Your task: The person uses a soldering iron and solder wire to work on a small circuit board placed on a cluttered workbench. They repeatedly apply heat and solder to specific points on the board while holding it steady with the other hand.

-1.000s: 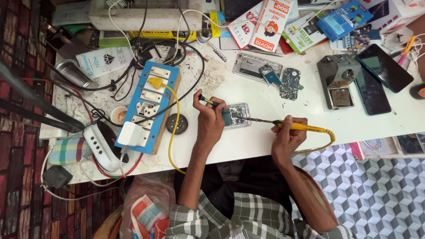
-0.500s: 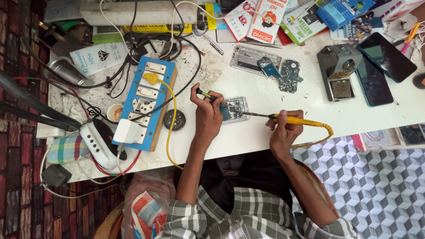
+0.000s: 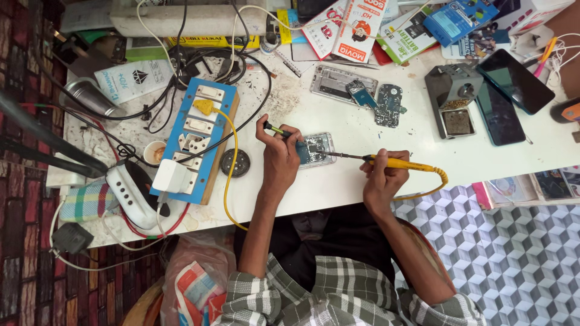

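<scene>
right hand [image 3: 382,178] grips a yellow soldering iron [image 3: 399,163], tip on the opened phone [image 3: 315,150]. left hand [image 3: 283,151] pinches tweezers [image 3: 275,129] there. soldering looks midway, the phone unassembled.

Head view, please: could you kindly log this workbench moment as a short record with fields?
Setting: white table, cluttered with cables and phone parts
Left hand: grips a thin tool, resting on the opened phone
Right hand: holds a yellow soldering iron, tip at the opened phone
Left of the hands: blue socket board with a yellow plug and a white adapter
Farther back: loose circuit board, two dark phones
</scene>
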